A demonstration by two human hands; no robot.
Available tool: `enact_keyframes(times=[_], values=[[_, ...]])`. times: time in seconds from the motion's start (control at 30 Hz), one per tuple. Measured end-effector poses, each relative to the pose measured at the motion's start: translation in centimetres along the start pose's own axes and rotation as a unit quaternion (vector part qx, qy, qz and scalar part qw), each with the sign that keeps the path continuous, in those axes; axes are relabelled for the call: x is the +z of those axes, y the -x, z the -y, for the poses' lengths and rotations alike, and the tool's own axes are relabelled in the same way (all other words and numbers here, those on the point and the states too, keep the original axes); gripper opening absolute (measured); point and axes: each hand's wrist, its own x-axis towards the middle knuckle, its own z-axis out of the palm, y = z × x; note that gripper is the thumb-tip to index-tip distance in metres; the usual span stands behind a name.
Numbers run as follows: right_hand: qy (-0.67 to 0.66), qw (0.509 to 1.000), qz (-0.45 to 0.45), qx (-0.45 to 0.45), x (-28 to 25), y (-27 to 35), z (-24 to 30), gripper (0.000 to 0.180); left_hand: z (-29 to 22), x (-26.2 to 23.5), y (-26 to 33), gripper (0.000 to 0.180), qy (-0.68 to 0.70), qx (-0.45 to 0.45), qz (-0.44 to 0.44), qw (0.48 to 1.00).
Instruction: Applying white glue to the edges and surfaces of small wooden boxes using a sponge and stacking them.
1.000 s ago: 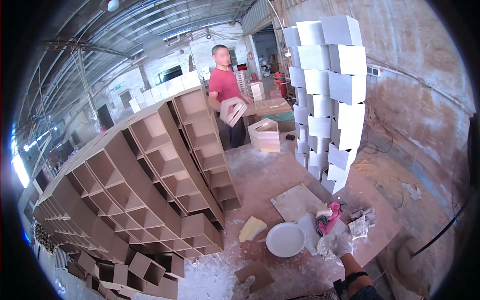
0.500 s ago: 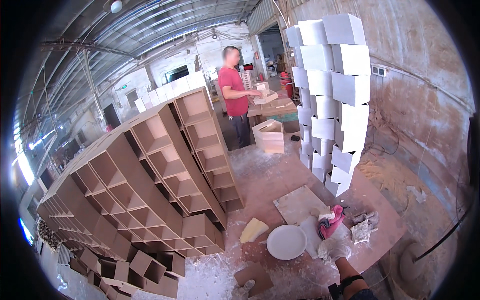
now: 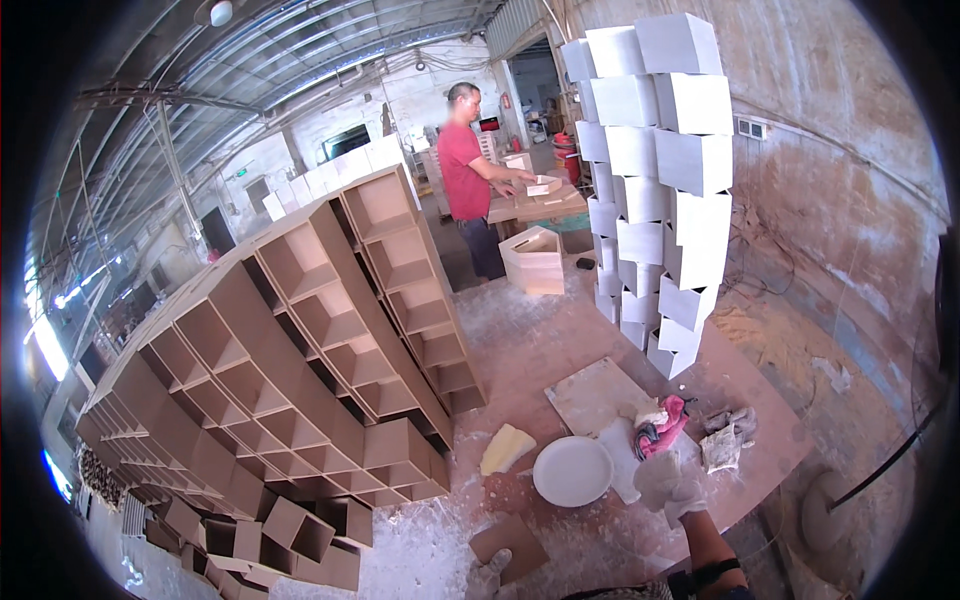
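Note:
My right hand (image 3: 686, 498), in a pale glove, closes on a greyish-beige rounded pad (image 3: 656, 480) at the near right of the table. Just beyond the pad lies a pink and dark rag (image 3: 661, 428). A round white plate-like dish (image 3: 573, 471) sits to its left. At the lower edge my left hand (image 3: 490, 574), gloved too, grips the near left side of a square brown board piece (image 3: 516, 546); most of its fingers are hidden. Between the dish and the brown boxes rests a yellowish sponge-like piece (image 3: 507, 449).
Stacked brown open boxes (image 3: 300, 330) fill the left side. A tall column of white boxes (image 3: 640, 180) stands at the right table edge. A flat board (image 3: 590, 392) and a dirty cloth (image 3: 728, 440) lie on the table (image 3: 520, 350). A person in red (image 3: 465, 160) works beyond, near a wooden box (image 3: 533, 262).
My right hand has shifted slightly, and the rounded pad now shows in it. My left hand stays at the brown piece. The person beyond has brought both hands to a wooden piece.

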Motion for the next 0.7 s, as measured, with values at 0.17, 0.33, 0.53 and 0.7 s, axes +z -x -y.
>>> enact_keyframes(times=[0.17, 0.33, 0.53, 0.7], values=[[-0.306, 0.936, 0.155, -0.079, 6.4, -0.8, 13.4, 0.04, -0.4, 0.7, -0.3, 0.045, -0.053, 0.077, -0.055, 0.994], [-0.277, 0.958, 0.069, -0.003, 9.3, 0.0, 18.7, 0.042, -2.2, 1.3, 0.5, 0.046, -0.036, 0.066, -0.055, 0.996], [-0.279, 0.953, 0.118, -0.024, 10.4, 3.4, 12.1, 0.04, -1.9, 1.1, 2.3, 0.054, 0.114, 0.033, 0.025, 0.993], [-0.143, 0.983, 0.103, 0.051, 11.9, 6.6, 6.8, 0.034, -1.0, 0.4, -0.1, 0.055, 0.208, -0.02, 0.089, 0.974]])
